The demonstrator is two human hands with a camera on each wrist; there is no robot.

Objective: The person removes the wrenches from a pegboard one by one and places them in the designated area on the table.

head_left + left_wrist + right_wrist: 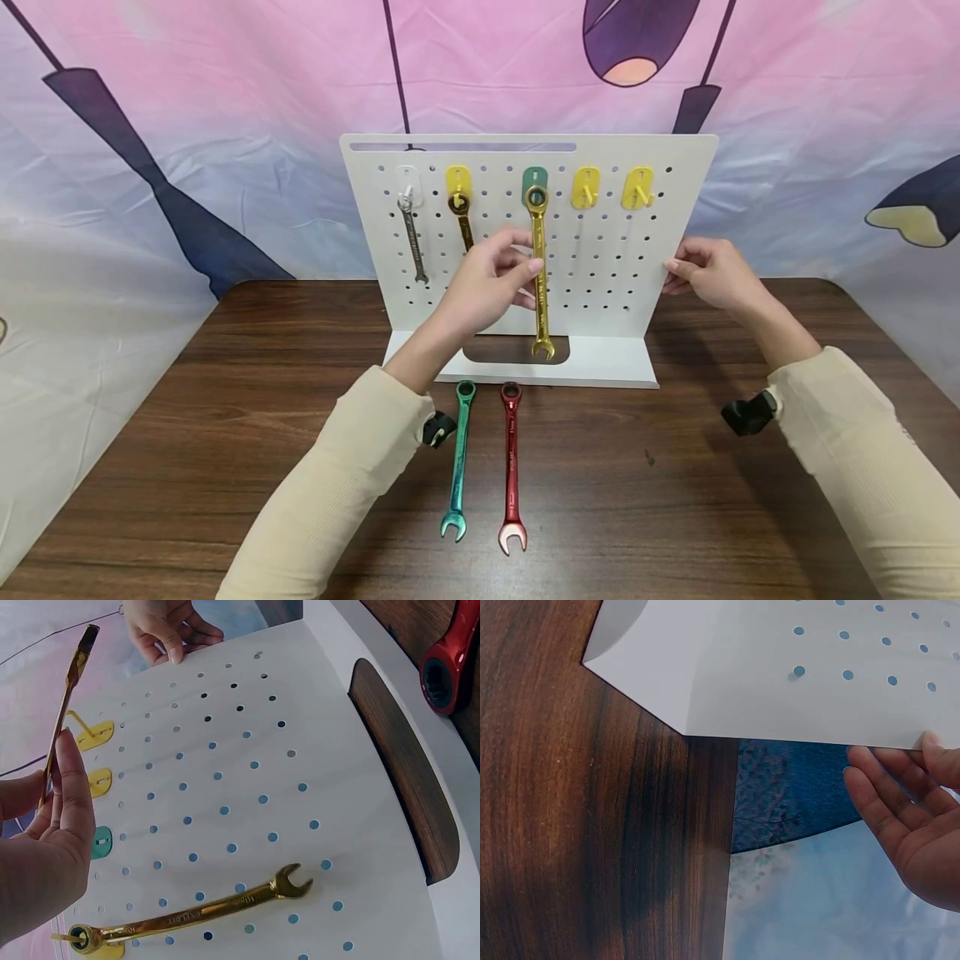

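My left hand (487, 279) pinches a gold combination wrench (540, 267) by its shaft, open end downward. In the head view its ring end overlaps the green hook (535, 173) on the white pegboard (600, 304). The left wrist view shows this wrench (66, 705) edge-on, apart from the board. My right hand (712, 271) grips the board's right edge between thumb and fingers; its thumb lies on the front face in the right wrist view. A silver wrench (413, 242) hangs from a white hook, and a darker gold wrench (202, 911) from a yellow one.
Two yellow hooks (586, 188) (638, 188) at the board's right carry nothing. A green wrench (461, 458) and a red wrench (512, 458) lie on the brown wooden table (300, 375) before the board's base. A patterned cloth (262, 150) hangs behind.
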